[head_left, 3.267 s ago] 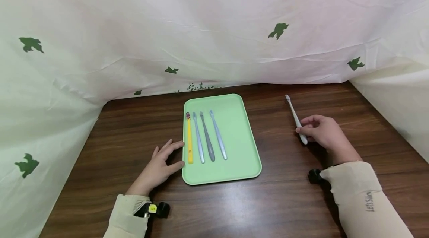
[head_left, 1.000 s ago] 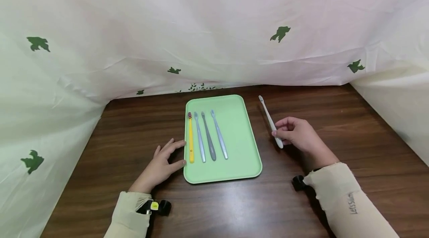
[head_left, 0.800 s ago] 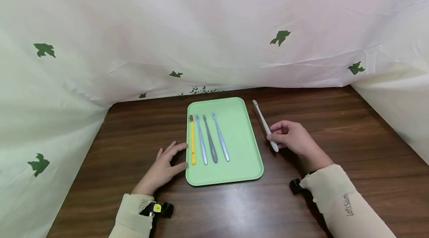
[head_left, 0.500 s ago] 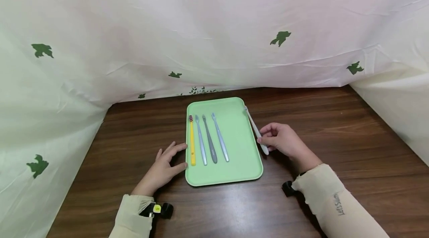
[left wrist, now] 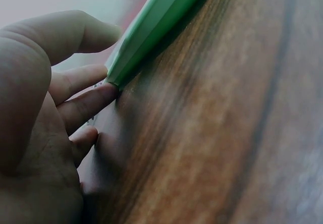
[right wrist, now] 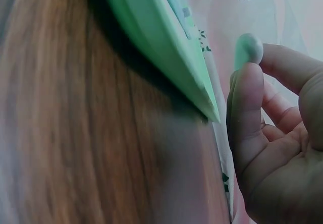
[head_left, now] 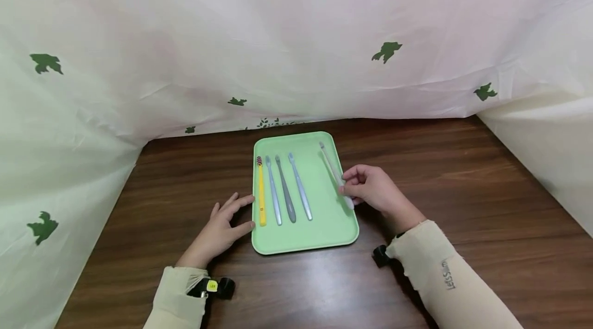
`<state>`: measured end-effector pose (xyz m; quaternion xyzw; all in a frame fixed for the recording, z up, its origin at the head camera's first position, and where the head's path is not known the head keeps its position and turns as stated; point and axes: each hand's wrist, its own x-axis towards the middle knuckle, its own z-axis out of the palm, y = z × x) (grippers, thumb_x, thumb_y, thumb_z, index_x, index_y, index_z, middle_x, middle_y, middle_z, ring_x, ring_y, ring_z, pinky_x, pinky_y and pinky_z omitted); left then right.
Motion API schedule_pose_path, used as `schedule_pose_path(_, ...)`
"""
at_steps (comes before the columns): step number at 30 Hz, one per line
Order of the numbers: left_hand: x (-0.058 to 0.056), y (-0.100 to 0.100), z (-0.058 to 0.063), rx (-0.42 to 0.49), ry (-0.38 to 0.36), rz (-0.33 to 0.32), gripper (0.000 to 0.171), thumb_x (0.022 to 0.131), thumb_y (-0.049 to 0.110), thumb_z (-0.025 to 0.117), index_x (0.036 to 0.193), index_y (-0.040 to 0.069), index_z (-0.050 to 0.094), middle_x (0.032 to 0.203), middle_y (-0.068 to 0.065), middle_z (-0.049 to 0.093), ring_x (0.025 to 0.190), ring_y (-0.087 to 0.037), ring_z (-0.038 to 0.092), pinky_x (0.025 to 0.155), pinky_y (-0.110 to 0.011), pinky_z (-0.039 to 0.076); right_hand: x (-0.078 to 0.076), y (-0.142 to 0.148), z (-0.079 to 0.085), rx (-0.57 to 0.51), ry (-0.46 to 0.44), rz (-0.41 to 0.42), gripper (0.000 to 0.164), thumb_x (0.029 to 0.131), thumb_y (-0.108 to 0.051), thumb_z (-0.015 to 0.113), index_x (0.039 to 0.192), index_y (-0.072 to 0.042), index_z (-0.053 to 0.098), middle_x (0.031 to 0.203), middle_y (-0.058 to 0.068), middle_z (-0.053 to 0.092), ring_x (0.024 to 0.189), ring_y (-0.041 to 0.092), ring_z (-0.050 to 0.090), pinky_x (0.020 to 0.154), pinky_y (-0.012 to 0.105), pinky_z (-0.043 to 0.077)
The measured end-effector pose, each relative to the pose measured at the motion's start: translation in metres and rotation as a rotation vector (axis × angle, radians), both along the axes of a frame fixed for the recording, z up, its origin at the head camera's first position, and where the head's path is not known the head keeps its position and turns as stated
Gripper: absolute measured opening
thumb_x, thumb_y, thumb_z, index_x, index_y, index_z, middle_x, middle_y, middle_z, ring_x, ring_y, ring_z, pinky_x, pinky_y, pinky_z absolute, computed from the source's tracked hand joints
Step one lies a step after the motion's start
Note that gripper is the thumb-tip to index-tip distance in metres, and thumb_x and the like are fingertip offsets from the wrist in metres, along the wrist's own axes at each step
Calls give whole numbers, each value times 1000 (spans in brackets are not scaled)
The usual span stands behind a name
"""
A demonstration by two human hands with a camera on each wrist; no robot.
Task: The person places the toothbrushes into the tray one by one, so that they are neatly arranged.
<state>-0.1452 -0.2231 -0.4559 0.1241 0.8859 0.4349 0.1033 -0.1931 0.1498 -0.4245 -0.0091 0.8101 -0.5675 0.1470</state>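
Note:
My right hand (head_left: 372,190) pinches a whitish toothbrush (head_left: 331,164) between thumb and fingers, above the right side of a light green tray (head_left: 306,239). The right wrist view shows the handle's rounded end (right wrist: 248,50) at the fingertips, apart from the tray. On the tray's left half lie a yellow toothbrush (head_left: 262,195), a light blue one (head_left: 274,192), a dark grey one (head_left: 285,190) and another light blue one (head_left: 301,187), side by side with heads away from me. My left hand (head_left: 217,231) touches the tray's left edge with its fingers spread, also seen in the left wrist view.
The tray rests on a dark brown wooden table (head_left: 185,174). White cloth (head_left: 296,51) with green bird prints hangs behind the table and along both sides. Each wrist wears a black strap with a small device (head_left: 225,288).
My right hand has carried the whitish toothbrush leftward from the table on the right to over the tray's right side. My left hand has stayed at the tray's left edge.

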Motion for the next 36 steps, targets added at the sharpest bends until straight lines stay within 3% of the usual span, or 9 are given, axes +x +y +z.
schedule_pose_path(11, 2, -2, -3, 7, -15, 4, 58, 93, 22, 74, 146, 14, 53, 151, -9, 49, 153, -34, 15, 118, -61, -10, -3, -24, -3, -9, 26, 56, 30, 87, -7, 77, 111, 4, 63, 85, 11, 65, 65, 18, 63, 62, 34, 59)
schedule_pose_path(20, -1, -2, 0, 7, -2, 3, 58, 92, 21, 74, 146, 13, 53, 151, -9, 49, 153, -34, 16, 118, -60, -9, -8, -34, 1, 18, 12, 51, 29, 87, -6, 78, 110, 3, 64, 86, 12, 66, 66, 18, 64, 62, 33, 59)
schedule_pose_path(27, 2, -3, -5, 13, -14, 0, 57, 93, 22, 73, 146, 14, 53, 151, -8, 49, 153, -34, 15, 118, -60, -10, -8, -42, -5, 31, -8, 86, 27, 86, -5, 78, 107, 4, 64, 82, 12, 65, 61, 18, 64, 60, 32, 58)
schedule_pose_path(36, -2, -3, -3, 11, 7, -8, 57, 93, 21, 73, 145, 13, 53, 151, -8, 49, 153, -33, 16, 118, -61, -10, -13, -52, -7, 108, -4, 115, 22, 87, -6, 76, 104, 2, 65, 81, 10, 65, 59, 18, 65, 60, 32, 58)
